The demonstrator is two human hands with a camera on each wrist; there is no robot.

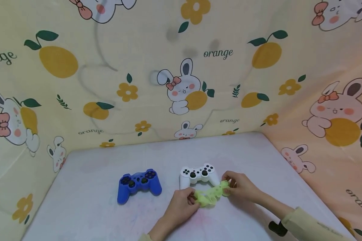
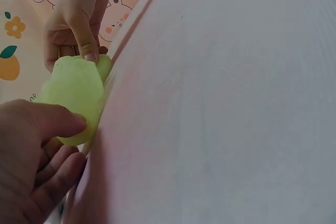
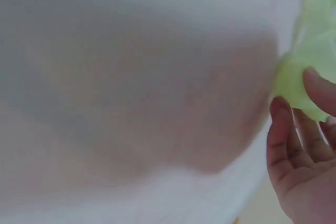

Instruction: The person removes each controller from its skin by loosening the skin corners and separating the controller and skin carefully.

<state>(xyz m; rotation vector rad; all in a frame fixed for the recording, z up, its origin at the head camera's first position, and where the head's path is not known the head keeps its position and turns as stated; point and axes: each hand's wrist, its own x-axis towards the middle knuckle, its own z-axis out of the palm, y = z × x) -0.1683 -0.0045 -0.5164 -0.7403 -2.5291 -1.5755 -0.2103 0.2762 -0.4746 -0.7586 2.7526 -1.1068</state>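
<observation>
A soft, translucent yellow-green silicone controller cover (image 1: 210,196) is stretched between the two hands, low over the table. My left hand (image 1: 181,206) pinches its left end between thumb and fingers; in the left wrist view the thumb lies flat on the cover (image 2: 79,95). At the other end my right hand (image 1: 242,187) pinches it too, thumb on top and fingers beneath, as the right wrist view shows on the cover (image 3: 299,80). Just behind the cover lies a white game controller (image 1: 198,174), its face up and its right grip partly overlapped by the cover.
A blue game controller (image 1: 139,184) with black sticks and buttons lies face up to the left. The table (image 1: 87,187) has a pale cloth. Patterned fabric walls (image 1: 157,43) with rabbits and oranges rise at the back and both sides.
</observation>
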